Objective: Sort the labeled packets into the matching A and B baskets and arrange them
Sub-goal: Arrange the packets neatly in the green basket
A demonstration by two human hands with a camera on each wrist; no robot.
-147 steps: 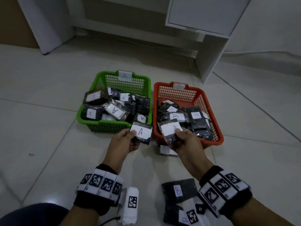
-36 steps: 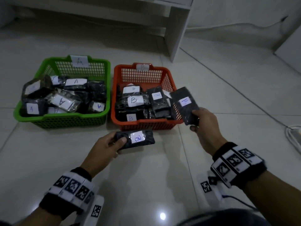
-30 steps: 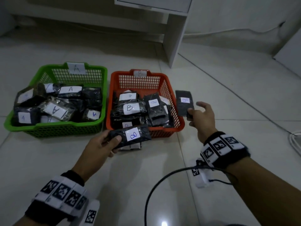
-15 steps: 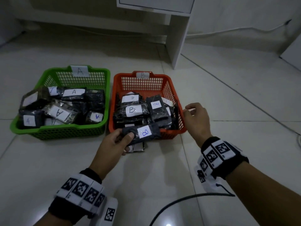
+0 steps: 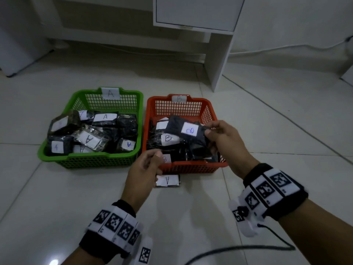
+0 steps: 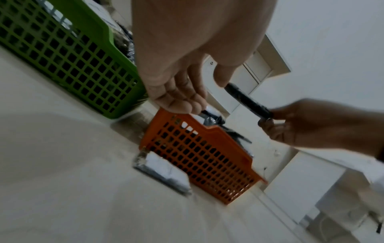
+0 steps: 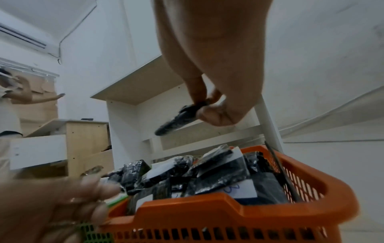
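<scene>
Above the orange plastic mesh basket (image 5: 208,111), our right hand (image 5: 227,140) pinches the right end of the dark B-labelled packet (image 5: 188,133), long axis pointing left, while our nearer left hand (image 5: 142,173), loosely curled, holds nothing.

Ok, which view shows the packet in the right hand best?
Head view: the packet faces up, its handwritten label visible, pinched by the right hand. Both wrist views show it only edge-on, label hidden.
</scene>
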